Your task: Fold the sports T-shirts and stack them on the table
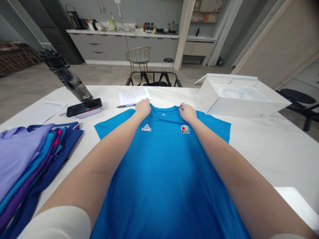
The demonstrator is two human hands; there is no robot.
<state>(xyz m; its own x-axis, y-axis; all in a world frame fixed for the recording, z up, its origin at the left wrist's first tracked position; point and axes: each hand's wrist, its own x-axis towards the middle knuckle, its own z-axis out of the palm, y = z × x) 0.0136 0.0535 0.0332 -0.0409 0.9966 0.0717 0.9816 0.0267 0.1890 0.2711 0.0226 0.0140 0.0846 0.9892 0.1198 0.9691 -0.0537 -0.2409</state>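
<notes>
1 blue shirt [163,156] lies under the left hand [143,108] and right hand [187,113], each pinching beside its collar.

Shirt [161,159] on table [261,149], clothes [30,159] left

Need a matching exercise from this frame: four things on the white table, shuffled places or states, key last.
Things
1. Bright blue short-sleeved T-shirt
2. White rectangular box
3. Flat black phone
4. Pile of lilac, blue, purple and navy fabric garments

Places or states
A. Atop a flat pale lilac object
B. At the picture's left edge
C. Bare left hand and bare right hand at its collar
D. Standing open, right of the right hand

Pairs: 1-C, 2-D, 3-A, 4-B
</notes>
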